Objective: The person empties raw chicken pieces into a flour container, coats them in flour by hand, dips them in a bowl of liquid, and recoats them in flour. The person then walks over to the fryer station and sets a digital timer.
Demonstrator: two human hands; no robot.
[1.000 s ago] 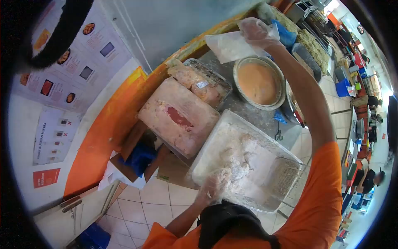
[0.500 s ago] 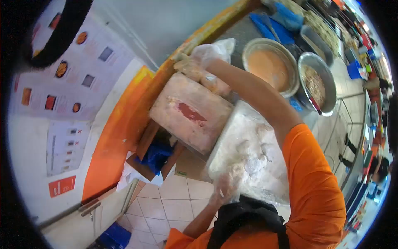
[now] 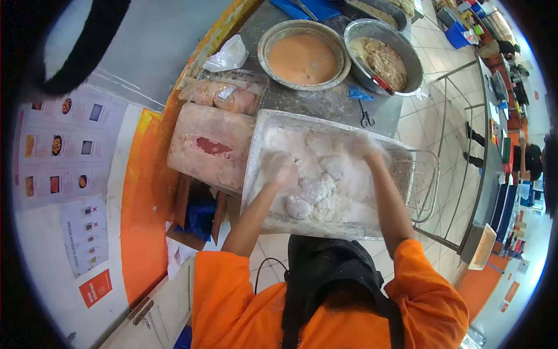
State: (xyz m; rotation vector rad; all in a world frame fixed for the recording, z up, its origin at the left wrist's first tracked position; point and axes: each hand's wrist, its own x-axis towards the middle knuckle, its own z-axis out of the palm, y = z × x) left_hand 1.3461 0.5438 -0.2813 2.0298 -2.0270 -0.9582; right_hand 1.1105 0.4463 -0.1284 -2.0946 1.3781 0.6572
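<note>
A large metal tray (image 3: 251, 174) of white flour (image 3: 354, 195) lies in front of me. Flour-coated lumps (image 3: 317, 189), perhaps pieces of meat, are heaped in its middle. My left hand (image 3: 281, 170) is inside the tray on the left, beside the lumps. Further right, my right hand (image 3: 370, 146) is over the tray's far right part. Both hands are dusted white and smeared by motion, so their fingers do not show clearly. Left of the tray stands a flour-dusted box (image 3: 195, 125) with a torn opening showing red. Plastic-wrapped food (image 3: 229, 96) lies behind that box.
Behind the tray are a bowl of orange liquid (image 3: 303, 58) and a metal bowl of pale, wet food (image 3: 381, 63). Scissors (image 3: 367, 120) lie on the counter (image 3: 325, 104). A wire basket (image 3: 427, 183) adjoins the tray's right side. A wall (image 3: 145, 215) rises at left.
My right arm has drawn back from the plastic bags at the far left and is now over the tray. My left hand has moved further into the tray. The view has shifted.
</note>
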